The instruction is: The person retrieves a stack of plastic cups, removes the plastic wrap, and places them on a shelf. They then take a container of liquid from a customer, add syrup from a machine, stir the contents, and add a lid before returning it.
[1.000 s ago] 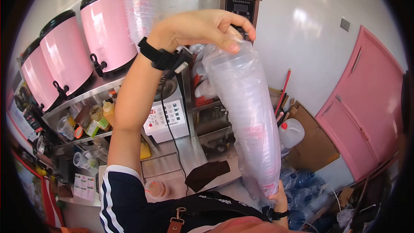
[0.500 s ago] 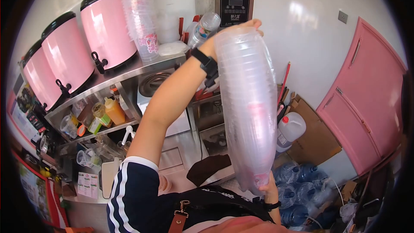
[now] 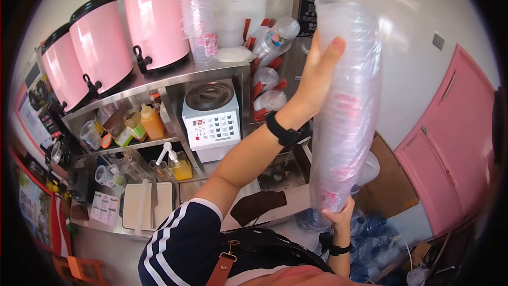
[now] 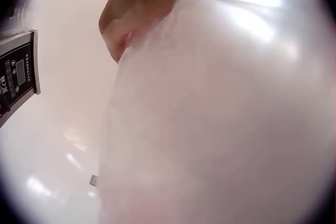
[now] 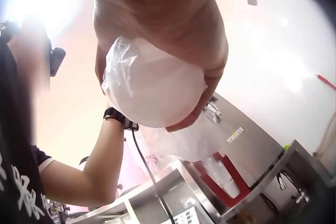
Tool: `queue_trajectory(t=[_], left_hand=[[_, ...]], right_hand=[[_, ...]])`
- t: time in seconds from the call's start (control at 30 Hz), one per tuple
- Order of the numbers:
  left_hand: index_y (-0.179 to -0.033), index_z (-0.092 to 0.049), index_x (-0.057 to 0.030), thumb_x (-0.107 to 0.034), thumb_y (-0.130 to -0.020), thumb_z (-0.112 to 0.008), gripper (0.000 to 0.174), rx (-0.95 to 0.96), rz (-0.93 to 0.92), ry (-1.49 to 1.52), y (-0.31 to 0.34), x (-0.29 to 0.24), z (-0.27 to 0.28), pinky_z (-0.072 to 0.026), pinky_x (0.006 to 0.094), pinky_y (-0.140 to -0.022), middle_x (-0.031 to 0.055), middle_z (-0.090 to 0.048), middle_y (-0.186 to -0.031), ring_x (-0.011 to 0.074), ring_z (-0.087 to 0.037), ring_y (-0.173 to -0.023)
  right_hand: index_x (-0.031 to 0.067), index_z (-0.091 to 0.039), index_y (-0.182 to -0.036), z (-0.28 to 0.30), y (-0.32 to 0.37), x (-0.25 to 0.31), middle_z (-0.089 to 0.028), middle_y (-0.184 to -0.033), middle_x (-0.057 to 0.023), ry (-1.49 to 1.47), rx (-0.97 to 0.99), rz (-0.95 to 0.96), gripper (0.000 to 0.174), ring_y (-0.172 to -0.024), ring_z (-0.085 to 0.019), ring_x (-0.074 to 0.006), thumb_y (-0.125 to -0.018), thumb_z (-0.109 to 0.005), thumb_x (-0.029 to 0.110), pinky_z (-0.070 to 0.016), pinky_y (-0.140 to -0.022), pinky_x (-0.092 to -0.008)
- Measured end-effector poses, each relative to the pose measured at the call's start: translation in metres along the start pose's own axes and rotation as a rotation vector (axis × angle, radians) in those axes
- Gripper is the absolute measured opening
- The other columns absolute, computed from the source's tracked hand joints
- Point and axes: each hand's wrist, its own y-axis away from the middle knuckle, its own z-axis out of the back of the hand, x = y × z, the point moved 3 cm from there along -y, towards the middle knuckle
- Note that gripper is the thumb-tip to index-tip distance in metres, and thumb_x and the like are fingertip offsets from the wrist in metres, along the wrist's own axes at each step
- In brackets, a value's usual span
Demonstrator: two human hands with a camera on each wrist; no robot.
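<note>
A tall stack of clear plastic cups [image 3: 346,111] with pink prints, wrapped in a thin plastic sleeve, stands nearly upright in front of the person. Partway down from its top, the left hand [image 3: 316,77] grips its left side, thumb lying toward the front and the other fingers mostly hidden. The right hand [image 3: 341,214] holds the narrow bottom end from below. In the right wrist view its fingers curl around the round white base [image 5: 152,87]. The wrapped cups [image 4: 210,124] fill most of the left wrist view, with part of the left hand [image 4: 139,11] at their upper edge.
Pink drink dispensers [image 3: 156,21] and another cup stack [image 3: 201,26] stand on the steel shelf at left. Below is a white machine with a keypad [image 3: 211,119]. A pink door [image 3: 450,143] is at right; wrapped blue bottles [image 3: 370,238] lie on the floor.
The left hand has moved from the top end down onto the stack's left side. The stack has risen and shifted right in the head view, while the right hand stays at its bottom.
</note>
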Motion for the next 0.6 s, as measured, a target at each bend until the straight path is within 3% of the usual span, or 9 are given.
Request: queue_trajectory(t=[0.17, 0.33, 0.37, 0.43, 0.5, 0.57, 0.6], left_hand=[[-0.136, -0.028, -0.0018, -0.047, -0.091, -0.052, 0.068, 0.004, -0.062, -0.089, -0.003, -0.005, -0.012, -0.0347, 0.0307, -0.1, 0.0107, -0.046, -0.126, 0.017, -0.044, -0.115], [-0.138, -0.025, -0.0003, -0.039, -0.088, -0.06, 0.071, 0.121, 0.05, -0.158, 0.051, 0.044, -0.039, -0.0328, 0.0332, -0.102, 0.0124, -0.044, -0.128, 0.0195, -0.041, -0.119], [-0.138, -0.025, 0.0001, -0.036, -0.086, -0.063, 0.074, 0.16, 0.129, -0.144, 0.066, 0.054, -0.044, -0.0322, 0.0339, -0.102, 0.0128, -0.043, -0.13, 0.02, -0.04, -0.121], [-0.142, -0.02, 0.0006, -0.028, -0.084, -0.067, 0.081, 0.333, 0.24, -0.165, 0.093, 0.079, -0.042, -0.0264, 0.0342, -0.108, 0.0145, -0.038, -0.137, 0.0211, -0.034, -0.129], [-0.145, -0.012, 0.0011, -0.032, -0.084, -0.068, 0.09, 0.557, 0.417, -0.253, 0.099, 0.08, -0.032, -0.0252, 0.0352, -0.108, 0.0174, -0.028, -0.145, 0.0226, -0.028, -0.134], [-0.143, -0.011, 0.0072, -0.033, -0.081, -0.07, 0.094, 0.259, 0.314, -0.303, 0.077, 0.062, -0.011, -0.0262, 0.0341, -0.108, 0.0207, -0.034, -0.141, 0.0247, -0.032, -0.132], [-0.142, -0.008, 0.0091, -0.036, -0.084, -0.066, 0.094, 0.14, 0.394, -0.299, 0.061, 0.071, 0.017, -0.0243, 0.033, -0.108, 0.0211, -0.029, -0.145, 0.0248, -0.029, -0.134]], right_hand=[[-0.0046, -0.053, -0.115, -0.004, -0.02, 0.048, -0.061, -0.105, -0.0091, 0.095, -0.091, 0.084, 0.071, -0.095, -0.057, -0.0176, -0.058, -0.081, 0.028, -0.0424, -0.088, -0.0304], [-0.0044, -0.051, -0.118, -0.011, -0.044, 0.074, -0.061, -0.104, -0.0095, 0.053, -0.257, 0.221, 0.072, -0.095, -0.057, -0.0176, -0.062, -0.08, 0.03, -0.0437, -0.086, -0.0302], [-0.0044, -0.051, -0.118, -0.007, -0.052, 0.074, -0.061, -0.104, -0.0095, 0.054, -0.267, 0.221, 0.072, -0.095, -0.057, -0.0176, -0.062, -0.08, 0.03, -0.0437, -0.086, -0.0302], [-0.0041, -0.051, -0.119, 0.015, -0.067, 0.078, -0.06, -0.106, -0.0096, 0.023, -0.373, 0.505, 0.07, -0.097, -0.057, -0.0176, -0.064, -0.079, 0.03, -0.0439, -0.088, -0.0312], [-0.0043, -0.051, -0.118, 0.029, -0.077, 0.098, -0.06, -0.108, -0.0101, 0.044, -0.323, 0.381, 0.069, -0.098, -0.057, -0.0177, -0.065, -0.078, 0.03, -0.0447, -0.087, -0.032], [-0.0044, -0.052, -0.117, 0.044, -0.091, 0.116, -0.06, -0.108, -0.0103, 0.079, -0.292, 0.4, 0.064, -0.095, -0.058, -0.0184, -0.066, -0.077, 0.026, -0.0456, -0.085, -0.0316], [-0.0043, -0.051, -0.117, 0.056, -0.097, 0.121, -0.06, -0.108, -0.0102, 0.083, -0.267, 0.341, 0.063, -0.095, -0.058, -0.0187, -0.066, -0.075, 0.023, -0.0456, -0.084, -0.0317]])
